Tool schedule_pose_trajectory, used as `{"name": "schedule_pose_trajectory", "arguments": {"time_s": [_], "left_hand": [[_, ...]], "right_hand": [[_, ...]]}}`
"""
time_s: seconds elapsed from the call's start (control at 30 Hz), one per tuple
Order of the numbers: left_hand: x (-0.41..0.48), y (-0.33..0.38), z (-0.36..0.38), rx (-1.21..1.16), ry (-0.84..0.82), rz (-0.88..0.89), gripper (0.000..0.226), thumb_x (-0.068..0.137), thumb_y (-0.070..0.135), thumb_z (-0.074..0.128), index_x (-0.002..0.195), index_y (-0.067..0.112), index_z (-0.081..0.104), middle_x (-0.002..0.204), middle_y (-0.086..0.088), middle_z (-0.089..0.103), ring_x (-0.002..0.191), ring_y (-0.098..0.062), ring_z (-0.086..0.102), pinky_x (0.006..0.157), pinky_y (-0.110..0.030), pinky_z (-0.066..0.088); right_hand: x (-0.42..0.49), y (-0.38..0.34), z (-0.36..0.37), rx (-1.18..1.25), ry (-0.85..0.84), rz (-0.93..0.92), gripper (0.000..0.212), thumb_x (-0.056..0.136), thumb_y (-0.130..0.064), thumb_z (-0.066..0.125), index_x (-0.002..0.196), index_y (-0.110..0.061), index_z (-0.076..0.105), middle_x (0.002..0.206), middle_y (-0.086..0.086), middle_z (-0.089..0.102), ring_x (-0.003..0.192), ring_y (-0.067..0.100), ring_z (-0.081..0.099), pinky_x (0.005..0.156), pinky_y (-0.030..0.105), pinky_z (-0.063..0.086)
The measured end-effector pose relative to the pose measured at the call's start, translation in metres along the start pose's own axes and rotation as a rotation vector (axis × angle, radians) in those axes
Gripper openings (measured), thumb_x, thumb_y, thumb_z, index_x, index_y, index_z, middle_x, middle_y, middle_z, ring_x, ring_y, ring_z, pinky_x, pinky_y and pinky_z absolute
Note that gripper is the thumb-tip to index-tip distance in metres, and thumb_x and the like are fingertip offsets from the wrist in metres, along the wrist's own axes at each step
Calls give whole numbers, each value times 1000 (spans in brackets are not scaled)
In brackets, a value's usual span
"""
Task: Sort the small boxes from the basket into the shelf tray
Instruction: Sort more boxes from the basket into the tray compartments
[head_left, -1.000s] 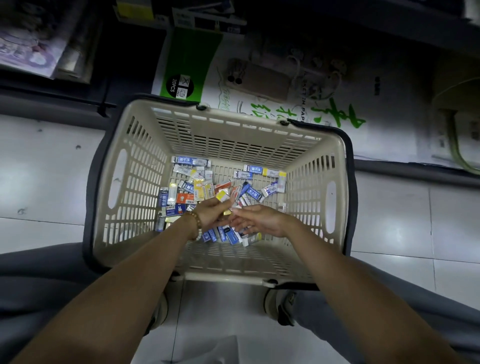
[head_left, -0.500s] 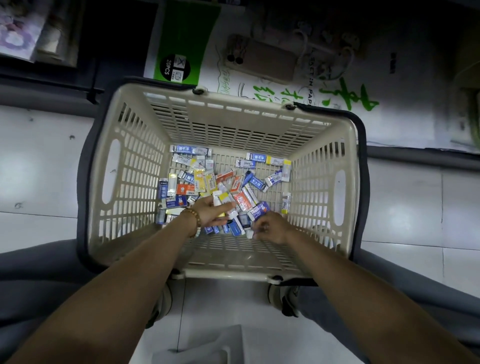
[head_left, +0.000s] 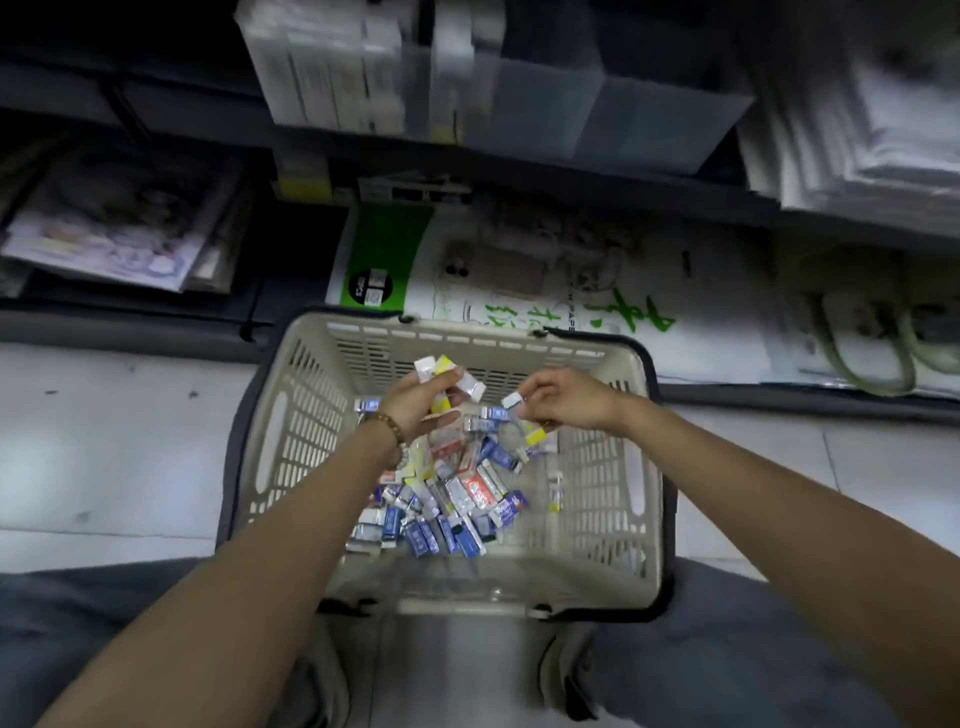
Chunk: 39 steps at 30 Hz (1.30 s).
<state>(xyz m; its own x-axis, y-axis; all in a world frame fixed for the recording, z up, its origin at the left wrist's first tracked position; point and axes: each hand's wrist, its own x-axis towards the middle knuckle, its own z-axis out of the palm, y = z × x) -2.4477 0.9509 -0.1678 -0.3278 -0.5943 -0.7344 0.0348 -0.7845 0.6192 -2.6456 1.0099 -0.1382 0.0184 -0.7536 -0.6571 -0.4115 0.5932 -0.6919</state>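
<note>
under the left hand (head_left: 415, 408) the basket (head_left: 447, 336) was matt beige plastic; its small boxes (head_left: 470, 493) looked glossy printed card; left of it, floor tiles (head_left: 104, 467) shone smooth.

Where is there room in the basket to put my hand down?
Bare basket floor lies between the boxes and the right wall, but for one stray box, and along the near wall. The middle is crowded with boxes.

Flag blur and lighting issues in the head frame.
Head view: shelf bins at top are motion-smeared; basket, small boxes, left hand and right hand read fairly sharp; lighting is dim, with soft glare on the floor tiles at left; wide-angle bows the edges.
</note>
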Motion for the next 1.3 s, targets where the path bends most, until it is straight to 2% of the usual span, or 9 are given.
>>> {"name": "schedule_pose_trajectory", "arguments": {"time_s": [0.13,0.27,0.47,0.6,0.83,1.0,1.13,1.23,1.3], "left_hand": [[-43,61,15,-96,-32,184,17,79,14,72,86,16,56,79,-3,68,65,-10,67,56,-20,55],[-90,107,29,-177,-120,330,13,81,7,67,91,15,65,75,-3,73,68,-12,71,55,-19,54],[-132,109,34,-305,-275,333,21,81,1,61,100,11,60,89,-10,73,79,-19,71,62,-24,57],[-142,109,44,-341,-343,345,30,70,21,68,98,12,63,95,-8,72,82,-16,70,63,-23,56],[-146,111,47,-125,-324,456,47,62,14,74,106,7,58,95,-7,73,91,-17,70,69,-18,54],[-146,109,45,-117,-295,497,44,61,20,73,100,7,59,89,-6,74,86,-17,70,66,-18,55],[-150,107,45,10,-282,546,56,50,34,79,96,10,59,94,-7,71,86,-17,70,67,-20,55],[-151,110,45,41,-236,547,55,69,32,70,111,5,47,112,-11,64,88,-15,70,69,-21,56],[-149,115,42,1,-183,494,36,86,28,59,109,7,42,120,-10,57,89,-17,70,72,-24,58]], "right_hand": [[-57,-74,-37,51,148,-175,23,87,-8,64,109,-12,60,77,7,58,69,11,56,61,18,48],[-106,-115,-36,268,265,-336,10,87,-11,64,95,-17,65,80,4,67,68,9,62,66,22,51],[-129,-132,-6,758,274,-432,8,91,-13,57,91,-13,64,78,2,74,69,12,71,63,18,56],[-125,-144,11,852,323,-446,8,87,-10,62,95,-8,62,82,7,74,69,13,71,64,19,57],[-120,-146,19,954,382,-401,24,86,-15,65,105,-3,63,94,11,74,85,15,72,67,16,55],[-119,-145,23,813,443,-343,25,83,-26,69,101,-10,61,84,2,69,69,8,64,64,21,53],[-120,-143,23,715,333,-382,26,87,-32,62,107,-17,68,99,0,72,89,8,67,71,20,51],[-122,-145,19,771,348,-402,24,87,-25,63,107,-13,66,100,5,73,87,11,69,71,18,53],[-125,-148,11,768,375,-426,23,86,-21,63,107,-13,66,96,5,74,83,12,70,67,16,54]]}}
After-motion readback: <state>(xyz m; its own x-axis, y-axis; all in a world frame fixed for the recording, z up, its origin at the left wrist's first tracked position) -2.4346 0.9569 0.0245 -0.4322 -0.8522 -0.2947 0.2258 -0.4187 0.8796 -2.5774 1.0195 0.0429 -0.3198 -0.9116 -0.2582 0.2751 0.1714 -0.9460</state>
